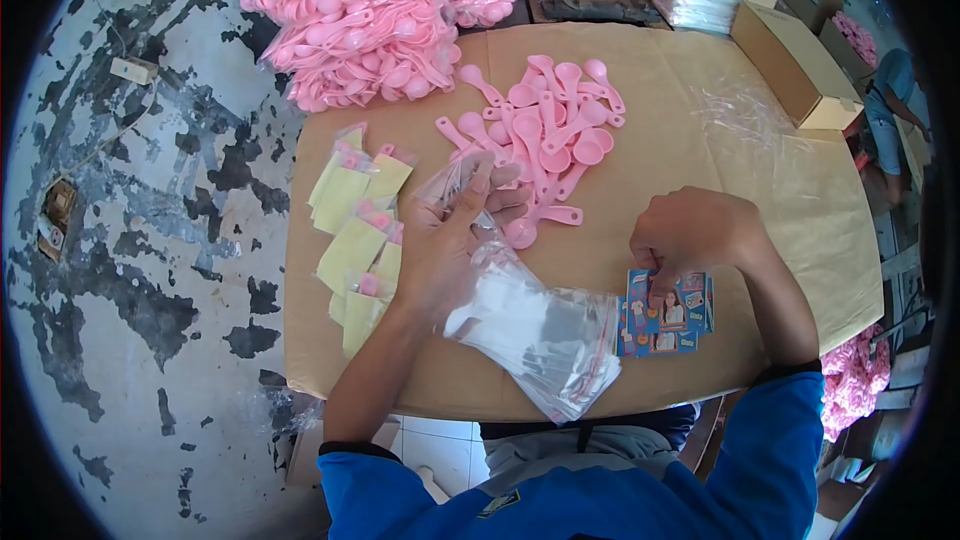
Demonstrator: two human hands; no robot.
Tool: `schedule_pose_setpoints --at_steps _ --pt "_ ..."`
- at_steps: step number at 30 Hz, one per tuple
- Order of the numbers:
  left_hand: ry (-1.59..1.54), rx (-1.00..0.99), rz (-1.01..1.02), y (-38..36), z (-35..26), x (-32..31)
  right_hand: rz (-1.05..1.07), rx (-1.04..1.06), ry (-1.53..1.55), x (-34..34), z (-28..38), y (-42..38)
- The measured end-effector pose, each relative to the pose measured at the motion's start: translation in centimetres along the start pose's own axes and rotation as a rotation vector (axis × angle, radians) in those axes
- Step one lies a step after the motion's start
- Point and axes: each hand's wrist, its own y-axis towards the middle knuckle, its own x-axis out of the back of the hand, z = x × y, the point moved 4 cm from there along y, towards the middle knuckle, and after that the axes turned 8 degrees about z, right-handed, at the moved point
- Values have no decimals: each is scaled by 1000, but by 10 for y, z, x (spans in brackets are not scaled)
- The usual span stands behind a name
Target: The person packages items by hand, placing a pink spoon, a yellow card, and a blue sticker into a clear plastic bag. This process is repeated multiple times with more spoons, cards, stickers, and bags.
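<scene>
— Bag in hand?
— One clear bag (440, 181) is held between the thumb and fingers of the left hand (445, 240); its contents cannot be made out. Flat bags (540, 325) lie fanned between that hand and the cards (678, 312).
— Cards?
— Stacked on the table (450, 385), beneath the right hand (695, 230). Its bent fingertips reach the top card; whether they grip, I cannot tell.
— Other containers?
— Small packets (350, 255) hold yellow paper and pink pieces. The large sack (360, 25) holds pink scoops; loose scoops (550, 125) lie near it.

blue cards (670, 316) | light lettering, too small to read | no text legible
</scene>
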Motion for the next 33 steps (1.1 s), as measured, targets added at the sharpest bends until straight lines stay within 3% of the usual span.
schedule_pose_setpoints --at_steps 11,17,23,26,29,31,33 --pt "-127 -59 -70 0 -2 13 -122 106 163 27 -6 -21" --pt "-108 -107 -68 1 -2 11 -639 297 779 41 1 -4" --pt "-111 -154 -66 0 -1 0 -660 371 873 36 33 23" --pt "-83 -113 -34 0 3 1 -800 542 718 26 31 37" --pt "7 -109 -12 -2 4 -3 -716 479 664 28 36 29" --pt "136 -95 16 -4 5 -5 -743 557 865 22 34 40" --pt "15 -96 1 -5 4 -7 -695 541 969 19 32 45"
